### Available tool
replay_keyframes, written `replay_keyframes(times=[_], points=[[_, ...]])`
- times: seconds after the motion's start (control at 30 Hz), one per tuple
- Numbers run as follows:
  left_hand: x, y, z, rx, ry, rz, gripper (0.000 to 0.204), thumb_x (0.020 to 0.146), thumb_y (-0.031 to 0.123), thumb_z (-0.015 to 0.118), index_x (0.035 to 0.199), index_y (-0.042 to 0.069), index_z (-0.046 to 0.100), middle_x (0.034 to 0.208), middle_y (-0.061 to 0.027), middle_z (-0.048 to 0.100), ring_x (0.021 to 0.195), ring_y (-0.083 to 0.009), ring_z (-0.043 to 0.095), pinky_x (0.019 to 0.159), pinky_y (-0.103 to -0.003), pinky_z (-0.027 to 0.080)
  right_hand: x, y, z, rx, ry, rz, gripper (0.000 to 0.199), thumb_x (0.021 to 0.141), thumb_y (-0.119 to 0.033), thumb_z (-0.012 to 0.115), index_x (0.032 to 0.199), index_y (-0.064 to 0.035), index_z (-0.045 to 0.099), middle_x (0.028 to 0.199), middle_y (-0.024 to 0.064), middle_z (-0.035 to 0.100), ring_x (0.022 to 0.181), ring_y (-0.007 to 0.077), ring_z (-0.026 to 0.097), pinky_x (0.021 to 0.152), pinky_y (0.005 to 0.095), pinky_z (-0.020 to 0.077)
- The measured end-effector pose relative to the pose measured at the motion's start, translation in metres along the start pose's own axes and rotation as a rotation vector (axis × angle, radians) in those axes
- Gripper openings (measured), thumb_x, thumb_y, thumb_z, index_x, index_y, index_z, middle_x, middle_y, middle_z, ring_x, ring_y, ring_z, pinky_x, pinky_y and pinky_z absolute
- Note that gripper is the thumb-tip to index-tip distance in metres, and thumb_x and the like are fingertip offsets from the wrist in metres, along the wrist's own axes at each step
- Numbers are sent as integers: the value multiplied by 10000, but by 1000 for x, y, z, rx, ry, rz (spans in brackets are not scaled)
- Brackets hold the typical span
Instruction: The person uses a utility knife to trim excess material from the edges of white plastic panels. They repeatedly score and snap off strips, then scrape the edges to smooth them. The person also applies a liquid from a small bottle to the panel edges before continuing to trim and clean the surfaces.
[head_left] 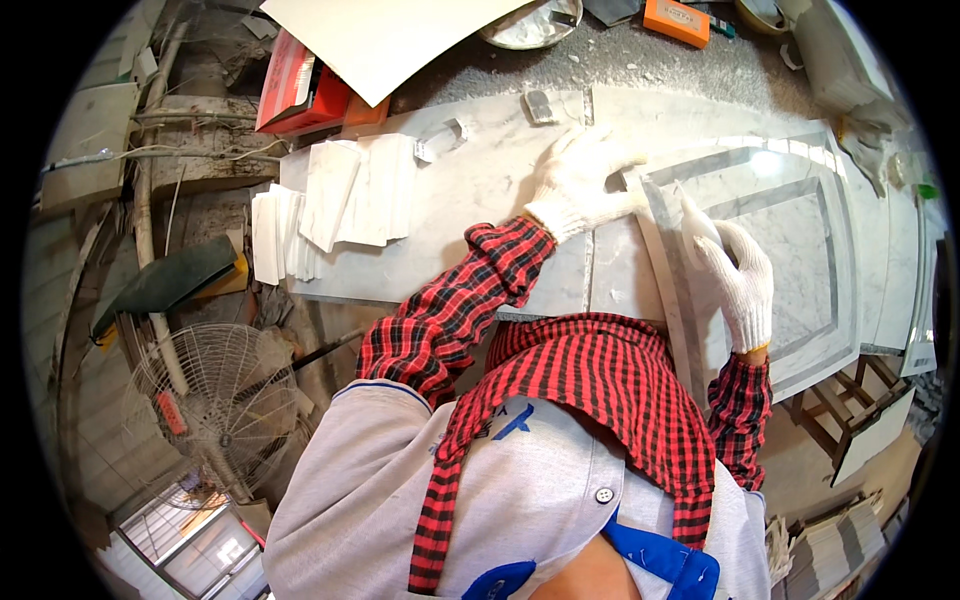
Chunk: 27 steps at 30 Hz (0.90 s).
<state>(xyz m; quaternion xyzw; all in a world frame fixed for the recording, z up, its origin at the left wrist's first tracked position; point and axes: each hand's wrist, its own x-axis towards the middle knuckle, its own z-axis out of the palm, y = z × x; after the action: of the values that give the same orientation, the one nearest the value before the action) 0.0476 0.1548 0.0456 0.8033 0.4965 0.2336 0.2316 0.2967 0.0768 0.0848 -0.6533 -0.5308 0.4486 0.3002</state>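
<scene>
My left hand (580, 188), in a white knit glove, reaches over the worktable. Its thumb and fingers are bent around the far left corner of a marble panel (775, 250) with grey inlaid bands. My right hand (742, 285), gloved the same way, is above the panel's left part. Its fingers are closed around a white tapered thing (697, 220) with its point directed away from me; I cannot make out its kind. The panel lies on white marble slabs (480, 200), whose seam runs beside my left hand.
White stone strips (345, 195) lie stacked at left, near a red box (300, 90). A cream sheet (390, 35), a metal bowl (530, 25) and an orange box (676, 22) are at the far side. A fan (210, 410) stands lower left, a wooden stool (850, 410) lower right.
</scene>
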Motion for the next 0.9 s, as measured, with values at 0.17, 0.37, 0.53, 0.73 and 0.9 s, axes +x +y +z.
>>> replay_keyframes(times=[0.17,0.37,0.53,0.73,0.9], points=[[-8,-15,10,-4,165,18,460,736,333,792,1161,170,727,1177,-104,671,1129,-280,605,1024,-393,451,-2,0,-1,26,18,8,329,883,-196,720,1127,23,689,964,86,706,862,140,616,789,283,495],[-28,-11,-10,-70,298,-218,455,733,264,818,1165,157,725,1254,-141,670,1261,-302,573,1101,-403,422,-2,3,-5,-20,22,-20,364,897,-240,704,1146,24,689,982,91,712,879,147,626,805,283,493],[-67,-39,-30,104,445,-433,630,720,249,843,1292,84,638,1384,-163,589,1343,-301,502,1139,-390,385,25,0,-3,159,85,43,396,919,-268,690,1176,32,675,989,80,705,883,133,621,790,274,491],[-111,-37,-35,149,542,-526,712,754,258,824,1375,42,549,1452,-180,513,1366,-325,460,1131,-390,392,86,1,1,309,196,-5,409,926,-283,697,1199,19,663,1047,73,691,925,122,613,816,257,485],[-108,-17,-8,3,599,167,295,781,199,767,1042,66,730,1161,-134,695,1004,-313,682,900,-371,554,145,3,1,243,302,-151,413,892,-261,744,1187,16,667,1079,68,691,946,124,616,851,264,477]])
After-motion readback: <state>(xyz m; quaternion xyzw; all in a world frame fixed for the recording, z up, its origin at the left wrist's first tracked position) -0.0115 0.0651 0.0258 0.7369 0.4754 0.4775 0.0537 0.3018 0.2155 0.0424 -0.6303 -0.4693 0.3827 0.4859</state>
